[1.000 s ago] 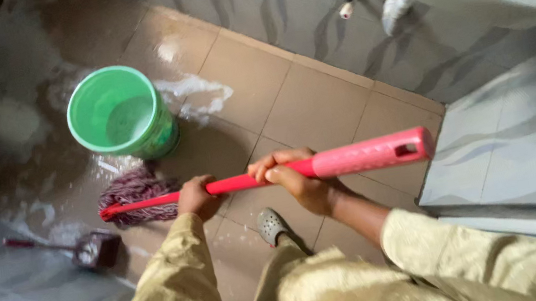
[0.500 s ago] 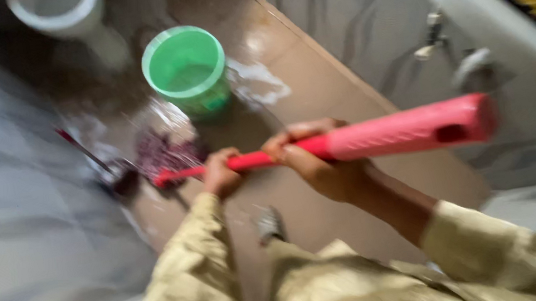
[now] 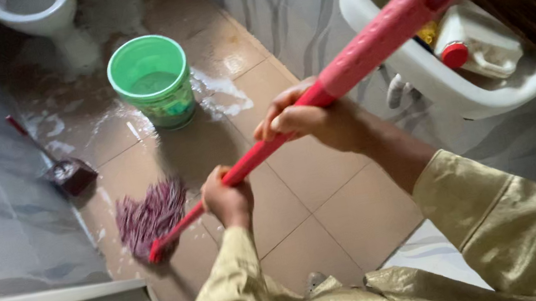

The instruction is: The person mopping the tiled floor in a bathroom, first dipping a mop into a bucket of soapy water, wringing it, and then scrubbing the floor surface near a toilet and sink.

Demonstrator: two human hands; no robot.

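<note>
Head view: gripping mop (image 3: 229,175) two-handed, left hand (image 3: 227,201) clamped low on red handle, right hand (image 3: 303,121) clamped higher by pink grip. Resting mop head (image 3: 149,217) on wet brown tiles (image 3: 336,211), near wall, well short of green bucket (image 3: 150,76). Brush (image 3: 64,170) lying left of bucket.

Mop head: the purple string mop head (image 3: 151,217) lies on the wet brown tiled floor (image 3: 337,219), left of the left hand (image 3: 228,201).
Bucket: the green plastic bucket (image 3: 151,83) stands beyond the mop head.
Toilet: the white toilet bowl (image 3: 34,12) stands behind the bucket.
Brush: the dark toilet brush with a red handle (image 3: 64,170) rests by the left wall.
Sink: the white washbasin (image 3: 431,87) is on the right, a white bottle with a red cap (image 3: 475,47) in it.
</note>
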